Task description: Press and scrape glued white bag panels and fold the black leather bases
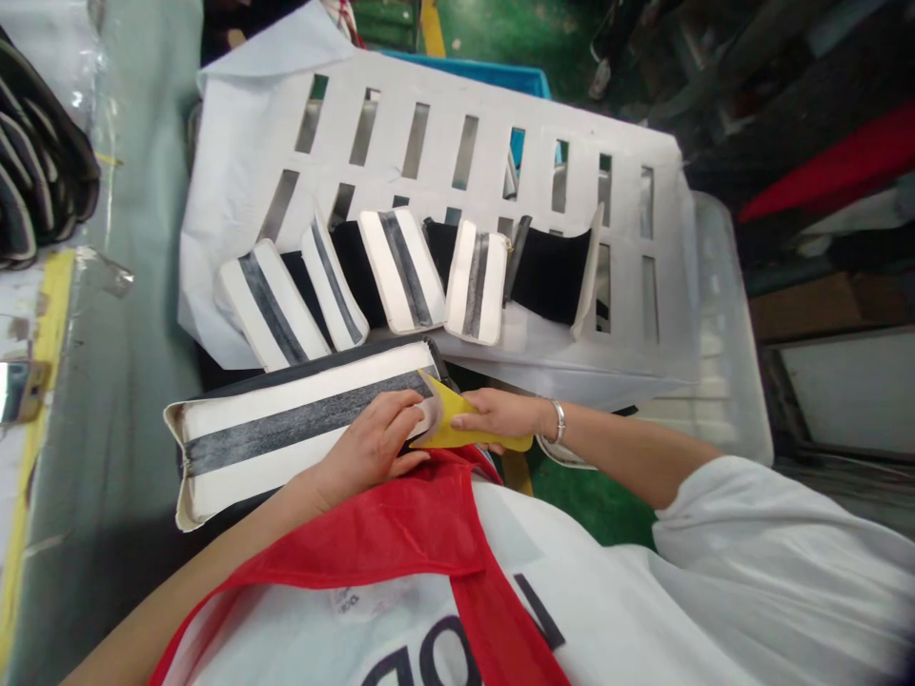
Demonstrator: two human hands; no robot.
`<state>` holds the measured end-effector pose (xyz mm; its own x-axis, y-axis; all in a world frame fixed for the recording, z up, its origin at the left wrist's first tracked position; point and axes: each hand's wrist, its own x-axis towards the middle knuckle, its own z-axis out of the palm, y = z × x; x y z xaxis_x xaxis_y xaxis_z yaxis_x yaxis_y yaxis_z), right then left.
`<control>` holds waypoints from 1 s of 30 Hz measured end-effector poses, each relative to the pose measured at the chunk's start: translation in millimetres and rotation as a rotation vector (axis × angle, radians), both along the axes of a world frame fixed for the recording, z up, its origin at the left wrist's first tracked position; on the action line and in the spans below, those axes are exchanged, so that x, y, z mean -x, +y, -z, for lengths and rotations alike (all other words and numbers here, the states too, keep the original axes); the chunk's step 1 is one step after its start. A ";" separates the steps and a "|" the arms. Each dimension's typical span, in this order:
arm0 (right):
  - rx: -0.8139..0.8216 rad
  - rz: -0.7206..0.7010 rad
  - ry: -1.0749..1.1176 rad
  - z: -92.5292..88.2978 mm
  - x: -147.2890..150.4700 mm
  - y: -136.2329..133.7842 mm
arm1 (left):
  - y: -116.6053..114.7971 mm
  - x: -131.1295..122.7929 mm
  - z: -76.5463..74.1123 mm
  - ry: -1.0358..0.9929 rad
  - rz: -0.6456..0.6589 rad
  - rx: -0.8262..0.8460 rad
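A long white piece with a dark grey strip down its middle and black edges (250,416) lies across my lap side, its raised white rim at the left end. My left hand (376,438) holds its right part, fingers bent over the grey strip and thumb by the near edge. A yellow sheet (447,414) with a pale curled edge meets the right end of the piece. My right hand (500,416) grips this sheet, thumb on top. The fingertips underneath are mostly hidden. A silver bracelet circles my right wrist.
Several smaller white pieces with grey strips (402,272) and black sides stand on a white slotted sheet (572,205). A blue bin (486,74) shows behind it, and a translucent tub (729,314) at right. Dark stacked pieces (43,162) lie far left.
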<state>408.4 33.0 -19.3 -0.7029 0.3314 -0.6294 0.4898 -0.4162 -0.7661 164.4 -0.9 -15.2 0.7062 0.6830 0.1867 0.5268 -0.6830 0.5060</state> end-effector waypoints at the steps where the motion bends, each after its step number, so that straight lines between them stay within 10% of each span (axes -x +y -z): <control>1: 0.001 0.025 -0.004 -0.9 2.1 -3.1 | -0.1 0.7 0.2 -0.009 -0.002 0.001; 17: 0.203 0.817 0.013 15.5 88.5 -87.4 | 5.8 -24.3 -13.1 0.013 -0.160 -0.279; 30: 0.372 0.987 0.178 12.6 94.2 -97.2 | 53.9 -72.4 1.8 0.318 0.191 -0.356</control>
